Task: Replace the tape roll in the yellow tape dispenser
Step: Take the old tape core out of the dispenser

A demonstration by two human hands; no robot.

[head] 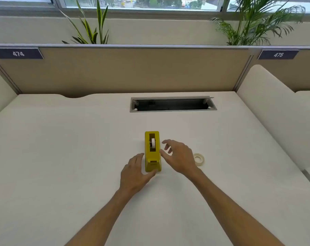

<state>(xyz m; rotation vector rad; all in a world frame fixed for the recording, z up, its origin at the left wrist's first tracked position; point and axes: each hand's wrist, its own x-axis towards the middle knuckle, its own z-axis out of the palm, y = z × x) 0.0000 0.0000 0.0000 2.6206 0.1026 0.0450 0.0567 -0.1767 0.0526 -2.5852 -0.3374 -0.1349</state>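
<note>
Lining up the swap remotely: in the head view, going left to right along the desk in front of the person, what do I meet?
left hand → yellow tape dispenser → right hand → loose tape roll, lying flat on the desk.

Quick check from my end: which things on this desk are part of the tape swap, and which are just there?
Job: yellow dispenser, roll inside it, spare tape roll.
Just there: cable tray opening, plants, desk number plates.
</note>
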